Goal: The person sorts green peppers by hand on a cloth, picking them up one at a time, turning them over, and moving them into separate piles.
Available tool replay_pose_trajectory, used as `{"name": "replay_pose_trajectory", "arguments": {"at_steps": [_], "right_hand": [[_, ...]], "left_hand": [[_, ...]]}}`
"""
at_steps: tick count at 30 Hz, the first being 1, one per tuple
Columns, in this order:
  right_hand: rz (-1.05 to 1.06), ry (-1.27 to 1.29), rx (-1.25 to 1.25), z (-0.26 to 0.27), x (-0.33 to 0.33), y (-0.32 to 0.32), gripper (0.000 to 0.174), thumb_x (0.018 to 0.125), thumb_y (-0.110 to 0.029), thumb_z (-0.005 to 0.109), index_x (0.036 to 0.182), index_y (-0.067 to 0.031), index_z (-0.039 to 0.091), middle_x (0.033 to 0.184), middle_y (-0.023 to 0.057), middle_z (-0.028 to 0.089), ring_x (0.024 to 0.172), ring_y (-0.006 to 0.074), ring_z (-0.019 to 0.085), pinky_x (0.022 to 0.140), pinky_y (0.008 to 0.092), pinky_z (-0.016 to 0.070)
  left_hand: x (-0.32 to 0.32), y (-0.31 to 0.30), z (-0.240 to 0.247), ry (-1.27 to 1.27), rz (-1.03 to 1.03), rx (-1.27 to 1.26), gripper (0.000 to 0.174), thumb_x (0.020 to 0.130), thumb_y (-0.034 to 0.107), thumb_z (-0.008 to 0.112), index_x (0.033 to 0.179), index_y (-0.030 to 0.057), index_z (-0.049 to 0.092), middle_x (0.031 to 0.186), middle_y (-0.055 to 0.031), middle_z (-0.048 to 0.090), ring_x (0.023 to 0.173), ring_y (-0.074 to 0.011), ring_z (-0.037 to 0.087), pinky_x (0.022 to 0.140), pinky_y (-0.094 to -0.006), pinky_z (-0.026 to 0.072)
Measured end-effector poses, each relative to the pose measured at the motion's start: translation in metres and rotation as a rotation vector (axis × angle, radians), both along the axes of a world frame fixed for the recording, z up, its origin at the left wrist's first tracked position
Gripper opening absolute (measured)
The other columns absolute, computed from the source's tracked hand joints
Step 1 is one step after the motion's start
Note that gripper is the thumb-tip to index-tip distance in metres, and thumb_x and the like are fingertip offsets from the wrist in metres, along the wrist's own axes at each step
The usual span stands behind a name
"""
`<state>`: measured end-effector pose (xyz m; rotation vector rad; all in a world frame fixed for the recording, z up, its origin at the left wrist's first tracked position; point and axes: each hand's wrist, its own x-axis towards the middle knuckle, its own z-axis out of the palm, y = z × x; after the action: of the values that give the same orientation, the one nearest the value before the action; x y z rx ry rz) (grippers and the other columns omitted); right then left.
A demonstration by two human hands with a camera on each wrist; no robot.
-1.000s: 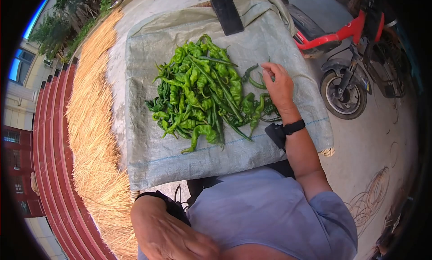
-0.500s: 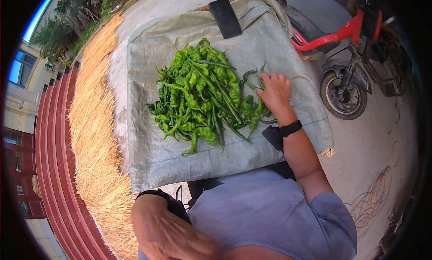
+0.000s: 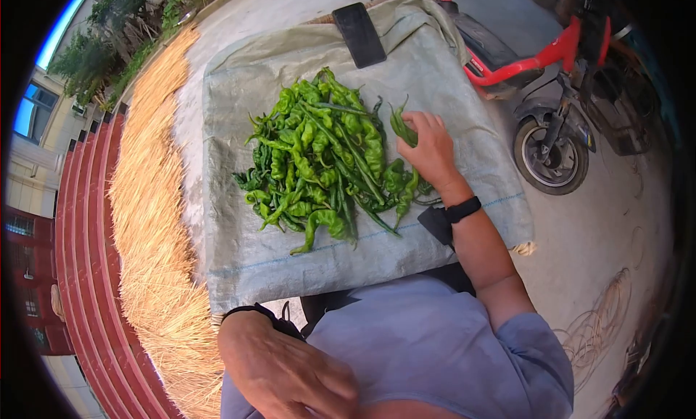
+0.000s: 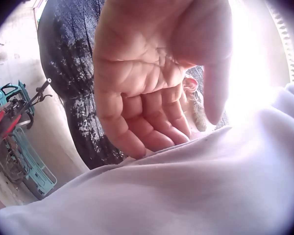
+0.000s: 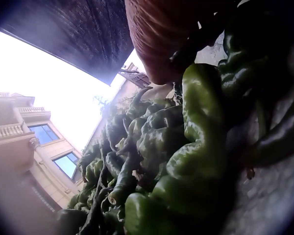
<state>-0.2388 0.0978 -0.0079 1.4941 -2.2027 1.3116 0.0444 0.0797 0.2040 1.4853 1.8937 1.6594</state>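
Observation:
A heap of green peppers (image 3: pixel 319 158), some wrinkled and broad, others long and thin, lies on a pale woven sack (image 3: pixel 243 270). Just right of the heap, my right hand (image 3: pixel 433 149) pinches green pepper (image 3: pixel 402 126) between thumb and fingers, with a thin stem pointing up. In the right wrist view, a large twisted pepper (image 5: pixel 201 142) fills the foreground, and part of the hand (image 5: pixel 161 44) shows above it. My left hand (image 3: pixel 290 372) rests against the grey shirt (image 3: pixel 435 332); the left wrist view shows its palm (image 4: pixel 142 73) with loosely bent fingers and nothing held.
A black phone (image 3: pixel 359 35) lies at the sack's far edge. To the right stand a red electric scooter (image 3: pixel 540 60) and coiled wire (image 3: pixel 598 314) on concrete. Straw (image 3: pixel 148 201) is spread along the left, beside red steps (image 3: pixel 87 252).
My right hand has closed on pepper at the sack's right side and shifted left toward the heap. A dark pepper now lies against the heap's right edge. My left hand stays at the shirt.

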Motion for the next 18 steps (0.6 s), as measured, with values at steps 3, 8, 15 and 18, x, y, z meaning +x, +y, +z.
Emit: {"name": "replay_pose_trajectory", "arguments": {"at_steps": [3, 8, 15, 18], "right_hand": [[0.073, -0.081, -0.105, 0.011, 0.006, 0.003, 0.039, 0.075, -0.018, 0.075, 0.11, -0.0099, 0.06, 0.098, 0.0079, 0.059, 0.096, 0.0296, 0.057, 0.082, 0.0394, 0.049], [0.22, -0.476, -0.093, -0.014, 0.003, -0.006, 0.025, 0.092, -0.018, 0.064, 0.113, -0.0038, 0.062, 0.095, 0.01, 0.069, 0.085, 0.0257, 0.067, 0.076, 0.0329, 0.052], [0.308, -0.939, -0.228, 0.0, 0.0, -0.002, 0.022, 0.1, -0.019, 0.055, 0.113, -0.003, 0.061, 0.092, 0.007, 0.071, 0.075, 0.0104, 0.066, 0.066, 0.0241, 0.052], [0.362, -1.011, -0.311, 0.001, 0.001, -0.002, 0.024, 0.102, -0.02, 0.052, 0.118, -0.0029, 0.058, 0.102, 0.0107, 0.069, 0.078, 0.0133, 0.066, 0.071, 0.0251, 0.0528]], "left_hand": [[-0.007, 0.0, -0.012, -0.072, 0.251, -0.106, 0.031, 0.097, 0.021, 0.061, 0.115, -0.0045, 0.063, 0.101, -0.0099, 0.065, 0.091, -0.0273, 0.064, 0.078, -0.0393, 0.0506], [-0.03, -0.006, -0.035, -0.192, 0.639, -0.291, 0.02, 0.09, 0.016, 0.068, 0.104, 0.0018, 0.067, 0.097, -0.0097, 0.065, 0.085, -0.0263, 0.064, 0.07, -0.0367, 0.0497], [-0.049, -0.023, -0.08, -0.387, 1.277, -0.542, 0.021, 0.087, 0.011, 0.068, 0.106, 0.0034, 0.063, 0.087, -0.0111, 0.065, 0.083, -0.0264, 0.066, 0.071, -0.0361, 0.0514], [-0.057, -0.027, -0.101, -0.372, 1.317, -0.63, 0.019, 0.088, 0.01, 0.067, 0.105, 0.0045, 0.062, 0.087, -0.0112, 0.066, 0.082, -0.0269, 0.066, 0.071, -0.0364, 0.0522]]}}
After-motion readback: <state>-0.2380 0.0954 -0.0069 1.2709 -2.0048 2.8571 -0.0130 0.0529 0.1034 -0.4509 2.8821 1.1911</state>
